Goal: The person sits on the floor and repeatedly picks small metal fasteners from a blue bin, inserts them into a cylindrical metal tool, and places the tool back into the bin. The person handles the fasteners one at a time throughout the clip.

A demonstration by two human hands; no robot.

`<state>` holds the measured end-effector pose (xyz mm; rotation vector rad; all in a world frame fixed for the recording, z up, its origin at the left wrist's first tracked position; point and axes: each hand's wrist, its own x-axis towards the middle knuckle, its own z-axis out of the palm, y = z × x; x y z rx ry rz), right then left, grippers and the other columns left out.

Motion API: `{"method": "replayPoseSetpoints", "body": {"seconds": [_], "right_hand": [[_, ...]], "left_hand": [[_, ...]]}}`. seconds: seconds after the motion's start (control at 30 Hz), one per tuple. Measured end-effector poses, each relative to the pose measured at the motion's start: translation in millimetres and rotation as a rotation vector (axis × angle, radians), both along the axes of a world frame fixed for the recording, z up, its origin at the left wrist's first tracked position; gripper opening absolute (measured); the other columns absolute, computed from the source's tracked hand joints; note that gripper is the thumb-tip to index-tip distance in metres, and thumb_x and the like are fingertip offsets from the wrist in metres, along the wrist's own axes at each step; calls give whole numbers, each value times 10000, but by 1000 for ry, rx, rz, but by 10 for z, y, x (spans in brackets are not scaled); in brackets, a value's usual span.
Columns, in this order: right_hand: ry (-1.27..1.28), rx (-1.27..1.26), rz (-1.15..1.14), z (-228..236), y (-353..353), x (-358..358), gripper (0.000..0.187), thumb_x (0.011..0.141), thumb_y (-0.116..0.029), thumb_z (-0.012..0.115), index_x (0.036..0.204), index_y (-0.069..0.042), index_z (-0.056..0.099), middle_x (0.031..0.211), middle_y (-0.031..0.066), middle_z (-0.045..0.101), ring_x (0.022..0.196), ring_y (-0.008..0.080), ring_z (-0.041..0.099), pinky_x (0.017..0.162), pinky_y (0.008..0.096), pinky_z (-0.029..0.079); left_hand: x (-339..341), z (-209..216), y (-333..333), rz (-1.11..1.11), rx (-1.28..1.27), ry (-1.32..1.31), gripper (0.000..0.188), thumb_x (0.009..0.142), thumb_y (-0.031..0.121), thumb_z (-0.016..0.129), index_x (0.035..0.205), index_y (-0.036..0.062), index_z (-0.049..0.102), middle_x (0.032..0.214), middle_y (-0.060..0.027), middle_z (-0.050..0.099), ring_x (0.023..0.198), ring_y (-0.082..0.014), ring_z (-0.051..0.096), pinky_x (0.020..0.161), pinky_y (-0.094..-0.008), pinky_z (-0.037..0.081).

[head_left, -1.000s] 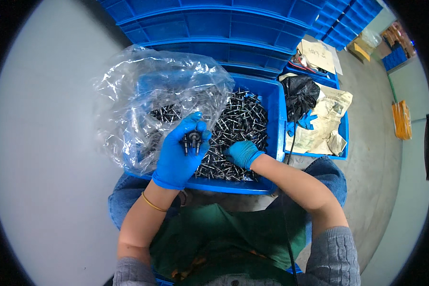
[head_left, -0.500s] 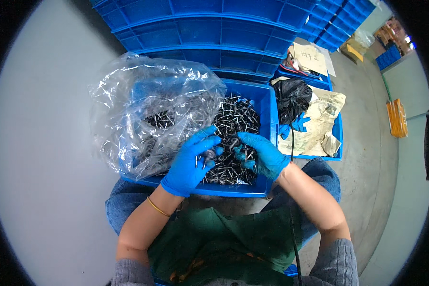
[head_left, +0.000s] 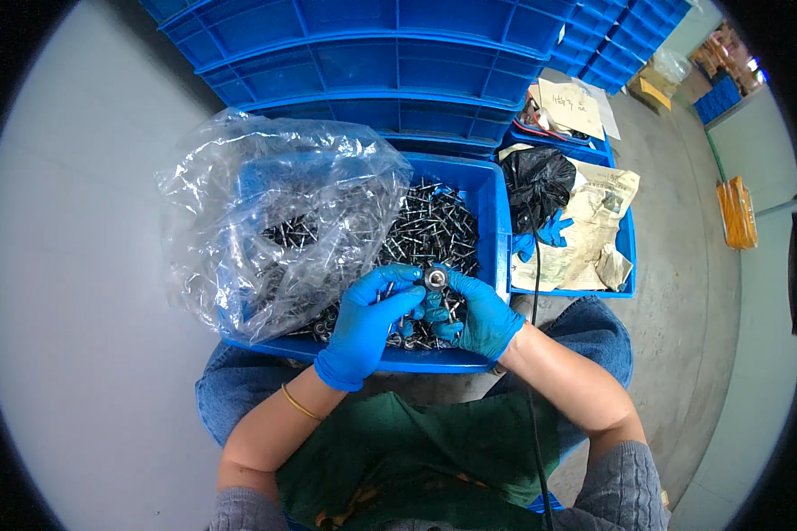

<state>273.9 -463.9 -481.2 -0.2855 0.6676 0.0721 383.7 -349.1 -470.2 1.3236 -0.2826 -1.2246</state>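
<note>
Both of my hands wear blue gloves and meet over a blue crate (head_left: pixel 499 203) full of small dark metal parts with thin shiny shafts (head_left: pixel 429 226). A round metal part (head_left: pixel 435 279) with a bright hollow centre sits between my fingertips. My right hand (head_left: pixel 480 311) pinches it, and more thin-shafted parts show under those fingers. My left hand (head_left: pixel 363 320) is closed round several of the shafted parts, its fingertips touching or very near the round one. How many lie in each palm is hidden.
A clear plastic bag (head_left: pixel 283 150) drapes over the crate's left part. Blue crates (head_left: pixel 354 75) are stacked behind. To the right, another crate (head_left: pixel 627 252) holds stained paper, a black plastic bag (head_left: pixel 538 181) and blue gloves (head_left: pixel 553 232). A black cable (head_left: pixel 535 407) hangs beside my right arm.
My hands have moved lower and closer together. The round part now faces up between the fingertips, and my left fingers have closed further over the parts they hold.
</note>
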Motion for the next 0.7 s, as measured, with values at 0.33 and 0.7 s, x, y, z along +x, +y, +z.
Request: {"method": "replayPoseSetpoints", "body": {"seconds": [0.33, 0.7], "right_hand": [[39, -179, -67, -43, 43, 15, 190, 842, -273, 487, 812, -95, 546, 713, 29, 559, 542, 78, 489, 380, 174, 329], [-175, -1615, -127, 71, 47, -24, 150, 780, -88, 579, 905, -6, 563, 795, 63, 600, 727, 108, 569, 637, 232, 449]], "left_hand": [[-104, 10, -27, 28, -153, -390, 191, 754, 30, 587, 935, 33, 526, 778, -31, 540, 620, -82, 526, 503, -207, 445], [-25, -35, 16, 62, -112, -67, 165, 829, 119, 491, 968, 44, 541, 750, -18, 527, 725, -103, 525, 586, -232, 474]]}}
